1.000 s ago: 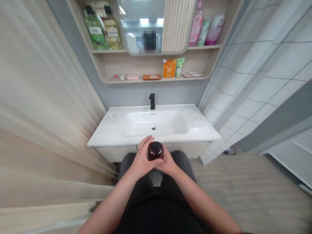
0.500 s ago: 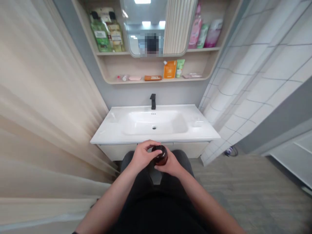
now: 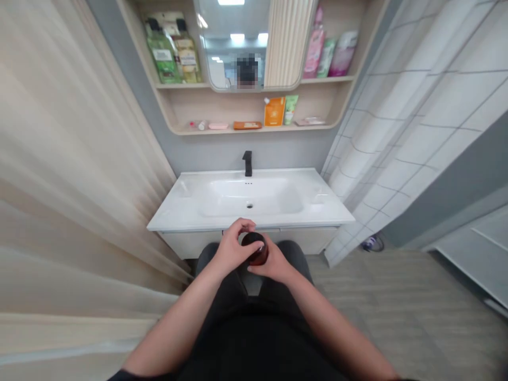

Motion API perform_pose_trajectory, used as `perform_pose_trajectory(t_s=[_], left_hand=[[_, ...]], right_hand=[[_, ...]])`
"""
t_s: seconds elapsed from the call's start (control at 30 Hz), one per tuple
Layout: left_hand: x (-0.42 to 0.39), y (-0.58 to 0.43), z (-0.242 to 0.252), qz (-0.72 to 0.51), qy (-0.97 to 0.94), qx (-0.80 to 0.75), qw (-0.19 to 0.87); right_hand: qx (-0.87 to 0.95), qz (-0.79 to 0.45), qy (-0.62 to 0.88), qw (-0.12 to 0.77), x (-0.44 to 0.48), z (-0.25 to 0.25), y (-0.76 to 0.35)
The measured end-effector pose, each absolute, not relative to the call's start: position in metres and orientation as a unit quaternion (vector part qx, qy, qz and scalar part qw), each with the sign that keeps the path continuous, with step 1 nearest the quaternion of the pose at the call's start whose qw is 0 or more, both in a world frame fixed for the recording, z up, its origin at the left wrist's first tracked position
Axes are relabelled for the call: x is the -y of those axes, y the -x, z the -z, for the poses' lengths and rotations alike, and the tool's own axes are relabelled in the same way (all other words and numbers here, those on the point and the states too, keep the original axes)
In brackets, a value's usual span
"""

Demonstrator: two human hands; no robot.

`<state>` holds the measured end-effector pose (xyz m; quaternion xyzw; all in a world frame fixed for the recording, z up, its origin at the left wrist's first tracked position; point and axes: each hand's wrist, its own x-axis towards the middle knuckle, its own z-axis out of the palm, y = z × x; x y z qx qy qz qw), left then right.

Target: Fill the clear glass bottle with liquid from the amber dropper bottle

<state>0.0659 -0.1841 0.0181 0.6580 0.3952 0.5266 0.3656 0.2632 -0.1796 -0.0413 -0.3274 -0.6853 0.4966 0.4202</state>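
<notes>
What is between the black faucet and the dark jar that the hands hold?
In the head view, only the white sink with its drain hole lies between the faucet and the jar.

Both hands are held together in front of the body, at the middle of the view. The left hand [image 3: 230, 248] is laid over the top of a dark jar [image 3: 261, 257], with its fingers [image 3: 242, 227] arched and curled down over it. The right hand [image 3: 273, 263] is cupped around the jar from the right and from beneath, palm turned inward; most of its fingers are hidden. The two hands are seen touching each other. Both forearms are bare and are angled in from the lower corners, so that the wrists are set close together. The elbows are bent and held out to either side.
</notes>
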Motion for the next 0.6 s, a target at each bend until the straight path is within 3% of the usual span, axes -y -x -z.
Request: perform_pose_trajectory(t_s=[0.2, 0.37, 0.6], left_hand=[[0.184, -0.062, -0.026, -0.491, -0.696, -0.354, 0.385], [0.18, -0.07, -0.024, -0.509, -0.679, -0.451, 0.274], [0.183, -0.069, -0.037, -0.402, -0.759, -0.496, 0.131]], right_hand=[[0.677, -0.496, 0.329, 0.432, 0.176, 0.044, -0.268], [0.677, -0.497, 0.342, 0.422, 0.176, 0.05, -0.267], [0.691, -0.48, 0.344, 0.418, 0.173, 0.055, -0.263]])
